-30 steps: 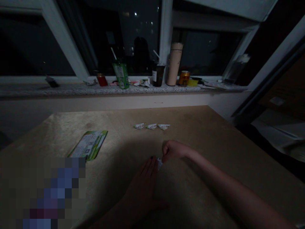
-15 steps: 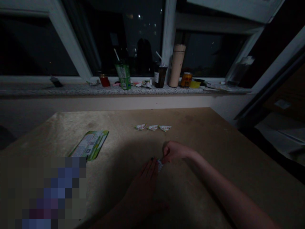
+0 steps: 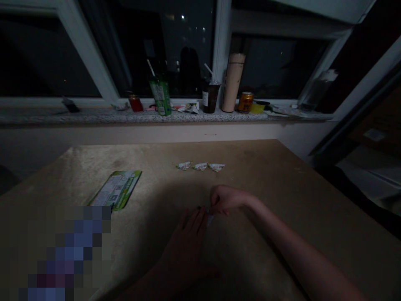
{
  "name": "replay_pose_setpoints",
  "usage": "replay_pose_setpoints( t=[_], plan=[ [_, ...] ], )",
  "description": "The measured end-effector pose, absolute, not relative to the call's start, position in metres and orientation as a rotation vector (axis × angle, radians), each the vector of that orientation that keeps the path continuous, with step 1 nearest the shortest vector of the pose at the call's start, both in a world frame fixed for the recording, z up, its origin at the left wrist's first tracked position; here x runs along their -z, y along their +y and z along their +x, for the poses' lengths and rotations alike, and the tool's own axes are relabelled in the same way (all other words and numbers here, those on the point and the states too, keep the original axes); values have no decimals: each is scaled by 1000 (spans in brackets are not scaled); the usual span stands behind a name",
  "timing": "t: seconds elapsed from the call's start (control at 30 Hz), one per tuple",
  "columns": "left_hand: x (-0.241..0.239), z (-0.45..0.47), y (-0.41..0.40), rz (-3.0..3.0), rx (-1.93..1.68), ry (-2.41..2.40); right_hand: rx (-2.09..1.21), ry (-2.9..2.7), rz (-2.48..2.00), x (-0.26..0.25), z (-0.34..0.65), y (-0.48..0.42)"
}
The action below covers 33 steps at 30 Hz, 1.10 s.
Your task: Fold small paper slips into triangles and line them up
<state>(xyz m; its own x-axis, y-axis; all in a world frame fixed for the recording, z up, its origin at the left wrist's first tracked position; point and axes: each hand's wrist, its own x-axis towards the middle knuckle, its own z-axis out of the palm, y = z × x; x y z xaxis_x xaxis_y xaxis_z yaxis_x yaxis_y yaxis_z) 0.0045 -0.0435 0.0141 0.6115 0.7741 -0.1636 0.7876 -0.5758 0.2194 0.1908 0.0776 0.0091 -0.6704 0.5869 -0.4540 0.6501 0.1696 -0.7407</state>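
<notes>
In dim light my left hand (image 3: 188, 238) lies flat on the brown table (image 3: 266, 188), fingers stretched out, fingertips pressing a small piece of folded paper (image 3: 209, 218). My right hand (image 3: 226, 198) is curled beside it, pinching the same paper at its upper edge. Three small folded paper pieces (image 3: 200, 166) lie in a row a little farther back on the table.
A green and white leaflet (image 3: 116, 189) lies at the left of the table. On the stone windowsill (image 3: 94, 117) stand a green cup with a straw (image 3: 160, 97), a dark cup (image 3: 209, 97), a tall beige flask (image 3: 232, 82), a gold can (image 3: 245, 102) and a red jar (image 3: 135, 103).
Both hands stay on the small paper with only slight finger shifts. The view has moved a little.
</notes>
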Motion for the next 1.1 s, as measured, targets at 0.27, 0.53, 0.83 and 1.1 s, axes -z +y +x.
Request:
replay_pose_setpoints(
  t=[0.27, 0.53, 0.83, 1.1],
  plan=[
    [-1, 2, -50, 2682, -51, 1385, 1498, 2270, 1375, -9, 182, 77],
    [24, 8, -64, 2759, -178, 1484, 1433, 2360, 1330, -13, 183, 76],
    [6, 13, -61, 2688, -10, 1465, 1306, 2355, 1367, -17, 177, 74],
    [6, 11, -62, 2657, -8, 1465, 1294, 2433, 1354, -21, 176, 68]
  ],
)
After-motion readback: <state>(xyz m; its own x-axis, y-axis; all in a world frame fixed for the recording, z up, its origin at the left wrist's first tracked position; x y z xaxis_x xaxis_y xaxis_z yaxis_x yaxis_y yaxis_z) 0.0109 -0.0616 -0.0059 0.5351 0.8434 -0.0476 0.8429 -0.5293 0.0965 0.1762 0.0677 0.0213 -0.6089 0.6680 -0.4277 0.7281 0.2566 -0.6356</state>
